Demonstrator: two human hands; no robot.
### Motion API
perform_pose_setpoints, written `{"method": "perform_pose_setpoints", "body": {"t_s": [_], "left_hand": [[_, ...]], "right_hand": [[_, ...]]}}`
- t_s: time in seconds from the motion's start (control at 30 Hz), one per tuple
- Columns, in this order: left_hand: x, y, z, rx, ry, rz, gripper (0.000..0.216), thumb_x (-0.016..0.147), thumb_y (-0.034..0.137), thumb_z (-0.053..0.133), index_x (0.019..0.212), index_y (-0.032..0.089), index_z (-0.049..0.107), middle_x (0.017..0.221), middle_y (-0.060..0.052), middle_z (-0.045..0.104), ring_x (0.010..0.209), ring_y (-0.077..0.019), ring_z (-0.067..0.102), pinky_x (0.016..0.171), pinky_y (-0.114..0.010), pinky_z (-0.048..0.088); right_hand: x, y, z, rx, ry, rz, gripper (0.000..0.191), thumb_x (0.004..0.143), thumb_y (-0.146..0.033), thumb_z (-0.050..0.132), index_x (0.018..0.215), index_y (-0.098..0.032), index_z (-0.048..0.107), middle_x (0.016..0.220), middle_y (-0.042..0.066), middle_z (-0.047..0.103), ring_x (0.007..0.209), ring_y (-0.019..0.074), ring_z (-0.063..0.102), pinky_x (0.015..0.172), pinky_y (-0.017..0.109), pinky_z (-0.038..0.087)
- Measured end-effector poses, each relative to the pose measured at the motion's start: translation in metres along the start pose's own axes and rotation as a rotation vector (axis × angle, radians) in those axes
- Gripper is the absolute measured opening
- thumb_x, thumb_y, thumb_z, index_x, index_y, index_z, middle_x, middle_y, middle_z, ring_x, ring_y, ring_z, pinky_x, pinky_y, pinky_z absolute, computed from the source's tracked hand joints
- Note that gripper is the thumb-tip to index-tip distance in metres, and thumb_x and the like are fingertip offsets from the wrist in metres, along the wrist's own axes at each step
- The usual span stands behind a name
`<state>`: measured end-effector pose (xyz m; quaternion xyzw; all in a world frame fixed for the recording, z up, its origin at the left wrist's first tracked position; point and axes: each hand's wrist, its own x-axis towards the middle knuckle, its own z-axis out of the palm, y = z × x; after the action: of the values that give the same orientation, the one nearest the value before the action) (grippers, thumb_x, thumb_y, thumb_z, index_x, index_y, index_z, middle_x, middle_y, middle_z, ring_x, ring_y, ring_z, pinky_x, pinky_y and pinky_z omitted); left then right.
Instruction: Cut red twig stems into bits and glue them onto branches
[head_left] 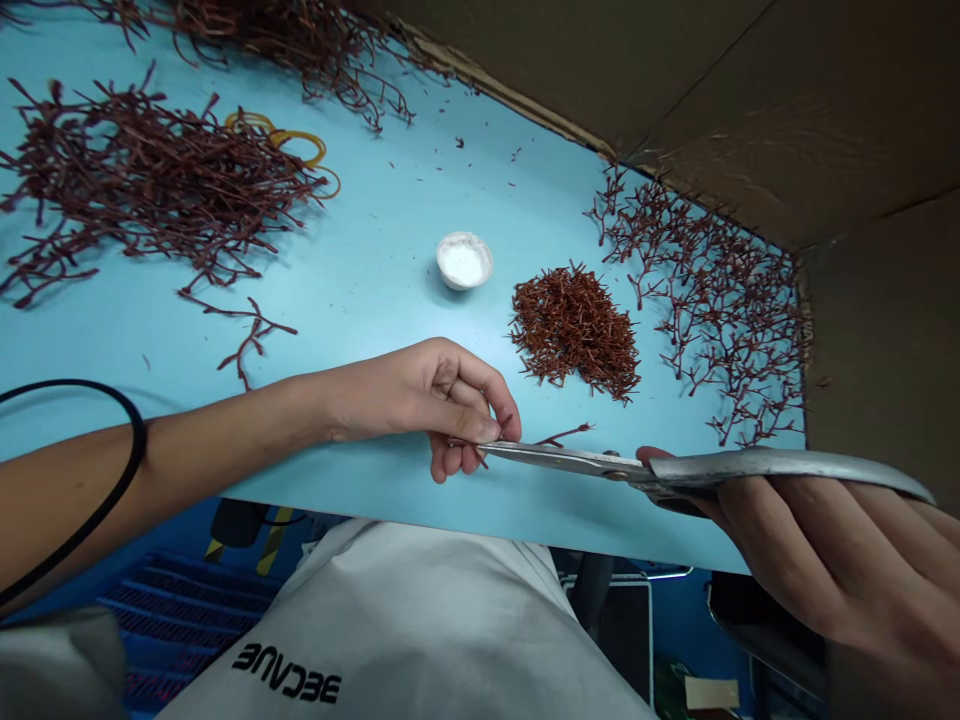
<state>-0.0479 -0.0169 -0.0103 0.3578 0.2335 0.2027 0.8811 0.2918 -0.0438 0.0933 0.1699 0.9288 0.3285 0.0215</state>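
My left hand point(442, 410) pinches a thin dark red branch sprig point(562, 438) between thumb and fingers, above the light blue tabletop point(375, 300). My right hand point(817, 560) is shut on long steel scissors point(570, 460), whose blades reach to the sprig beside my left fingers. Just beyond the blades lies a heap of short cut red pieces point(574, 335). Branched red stems point(697, 300) are spread to its right. A larger tangled heap of the same stems point(150, 180) lies at the far left.
A small white cup point(464, 260) holding white powder stands mid-table. Rubber bands point(292, 145) lie by the left heap. Brown cardboard walls point(787, 100) rise along the far right edge. A black cord point(97, 500) loops over my left forearm. My white shirt point(405, 630) shows below the table edge.
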Motion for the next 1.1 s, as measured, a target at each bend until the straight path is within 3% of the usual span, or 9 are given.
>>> {"method": "perform_pose_setpoints", "body": {"t_s": [0.1,0.27,0.37,0.47,0.57,0.7,0.83,1.0,1.1], "left_hand": [[0.000,0.001,0.000,0.004,0.000,-0.003,0.017,0.085,0.027,0.086,0.092,0.014,0.078,0.068,-0.002,0.075,0.053,-0.0122,0.069,0.053,-0.019,0.061],[0.000,0.001,0.001,0.009,-0.005,0.010,0.017,0.085,0.027,0.086,0.092,0.014,0.077,0.067,-0.002,0.074,0.054,-0.0122,0.069,0.052,-0.019,0.061],[0.000,0.000,0.001,0.013,0.014,0.025,0.015,0.086,0.026,0.084,0.091,0.014,0.077,0.067,-0.002,0.074,0.053,-0.0121,0.069,0.052,-0.019,0.061],[-0.001,0.000,0.001,0.017,0.005,0.020,0.013,0.086,0.024,0.083,0.090,0.014,0.076,0.067,-0.002,0.074,0.053,-0.0120,0.069,0.051,-0.019,0.061],[-0.001,0.000,0.001,0.018,0.003,0.023,0.010,0.087,0.023,0.081,0.090,0.014,0.076,0.067,-0.002,0.074,0.053,-0.0120,0.068,0.051,-0.019,0.061],[-0.001,0.001,0.001,0.025,0.003,0.037,0.008,0.088,0.021,0.080,0.090,0.014,0.076,0.066,-0.002,0.073,0.052,-0.0113,0.067,0.050,-0.018,0.059],[-0.001,0.003,0.002,0.054,0.013,0.051,0.009,0.089,0.021,0.080,0.089,0.013,0.075,0.064,-0.001,0.071,0.053,-0.0098,0.065,0.048,-0.015,0.055],[-0.001,0.005,0.002,0.096,-0.005,0.053,0.010,0.089,0.022,0.081,0.088,0.014,0.075,0.064,0.000,0.069,0.055,-0.0094,0.064,0.048,-0.013,0.053],[-0.002,0.006,0.003,0.126,-0.014,0.047,0.010,0.088,0.021,0.081,0.088,0.014,0.075,0.065,0.001,0.068,0.055,-0.0091,0.063,0.048,-0.013,0.051]], "right_hand": [[0.005,0.000,-0.005,0.015,-0.045,0.007,0.023,0.101,-0.032,0.067,0.082,-0.022,0.075,0.067,0.001,0.069,0.055,0.0147,0.056,0.050,0.024,0.035],[0.001,0.000,-0.011,0.068,-0.047,0.052,0.061,0.114,-0.039,0.027,0.082,-0.025,0.076,0.069,0.003,0.070,0.051,0.0140,0.052,0.052,0.026,0.036],[-0.004,-0.001,-0.012,0.093,-0.124,0.067,0.057,0.113,-0.046,0.031,0.093,-0.024,0.079,0.079,0.006,0.076,0.056,0.0157,0.057,0.056,0.028,0.039],[-0.004,-0.002,-0.013,0.086,-0.052,0.038,0.054,0.113,-0.041,0.031,0.096,-0.024,0.078,0.077,0.005,0.075,0.055,0.0155,0.058,0.056,0.028,0.039],[-0.001,-0.001,-0.012,0.094,-0.149,0.053,0.054,0.113,-0.040,0.031,0.097,-0.022,0.078,0.082,0.007,0.078,0.059,0.0162,0.063,0.056,0.028,0.041],[0.002,-0.002,-0.010,0.088,-0.047,0.041,0.064,0.113,-0.053,0.024,0.093,-0.023,0.077,0.078,0.007,0.077,0.057,0.0170,0.061,0.055,0.029,0.042],[0.002,-0.005,-0.016,0.150,-0.219,0.103,0.067,0.111,-0.059,0.022,0.109,-0.020,0.076,0.084,0.010,0.077,0.070,0.0217,0.068,0.060,0.031,0.045],[0.000,-0.008,-0.019,0.228,-0.234,0.132,0.071,0.108,-0.065,0.020,0.118,-0.019,0.073,0.084,0.011,0.075,0.071,0.0241,0.065,0.062,0.034,0.043],[-0.001,-0.010,-0.016,0.254,-0.242,0.161,0.065,0.109,-0.062,0.024,0.110,-0.021,0.074,0.080,0.011,0.072,0.070,0.0255,0.061,0.062,0.036,0.038]]}}
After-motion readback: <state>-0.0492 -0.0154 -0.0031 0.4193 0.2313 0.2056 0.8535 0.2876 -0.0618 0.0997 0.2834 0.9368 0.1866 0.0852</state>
